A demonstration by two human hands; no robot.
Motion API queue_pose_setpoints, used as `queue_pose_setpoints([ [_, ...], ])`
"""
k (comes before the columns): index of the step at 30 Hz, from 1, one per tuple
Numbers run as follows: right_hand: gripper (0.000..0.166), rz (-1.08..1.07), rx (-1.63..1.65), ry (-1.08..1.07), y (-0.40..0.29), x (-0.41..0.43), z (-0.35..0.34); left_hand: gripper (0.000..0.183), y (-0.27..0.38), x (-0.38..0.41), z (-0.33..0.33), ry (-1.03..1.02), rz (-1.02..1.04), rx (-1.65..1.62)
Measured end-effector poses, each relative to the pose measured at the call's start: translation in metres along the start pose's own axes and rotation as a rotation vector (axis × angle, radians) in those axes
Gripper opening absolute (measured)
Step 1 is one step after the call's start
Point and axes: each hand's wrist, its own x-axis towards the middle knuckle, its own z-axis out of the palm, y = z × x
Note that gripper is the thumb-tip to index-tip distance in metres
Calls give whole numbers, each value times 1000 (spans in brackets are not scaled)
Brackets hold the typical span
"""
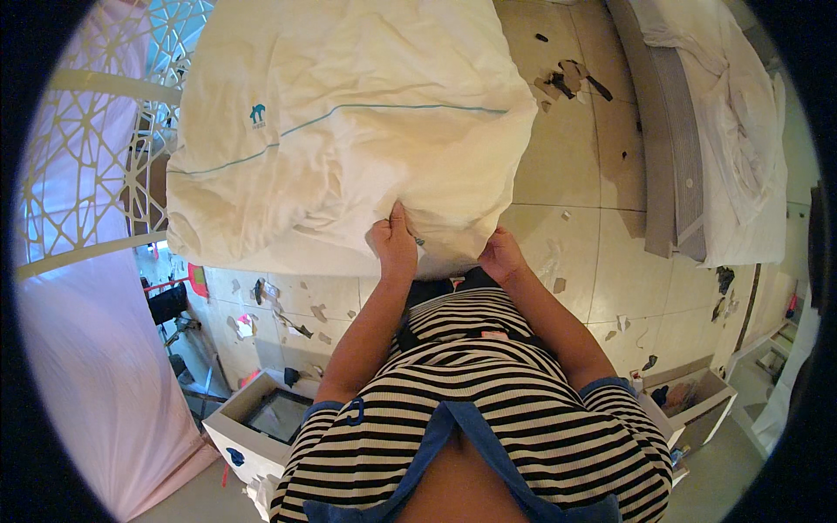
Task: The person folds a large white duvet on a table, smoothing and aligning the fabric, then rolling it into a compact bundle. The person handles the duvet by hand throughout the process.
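A cream duvet [392,59] with a thin teal line and a small teal logo lies spread over a bed in front of me, creased near its close edge. My left hand [395,245] grips that edge close to the middle, thumb on top of the cloth. At the duvet's near right corner, my right hand [502,253] pinches the fabric between thumb and fingers. The cloth between both hands is bunched. Below it, a pale strip of the bed's side [307,260] shows.
Another bed with rumpled white bedding [739,144] stands at the right. Scraps litter the tiled floor [556,163]. A lattice screen [85,150] and pink curtain [98,366] are at the left. White open-topped boxes [229,418] stand behind, on both sides of me.
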Motion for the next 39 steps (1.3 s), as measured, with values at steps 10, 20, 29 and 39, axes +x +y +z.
queue_pose_setpoints([
  [10,31,134,-63,-106,2,-3,9,36,-29,-3,6,-176,-825,-320],
  [20,38,108,134,-72,-2,-16,-4,46,-65,5,25,-355,-792,-1014],
  [29,25,-110,-201,89,-67,-28,125,32,76,-15,-31,-190,-13,-505],
  [39,36,156,-1129,681,2,-58,-83,38,-122,-72,13,-1028,-1030,-287],
])
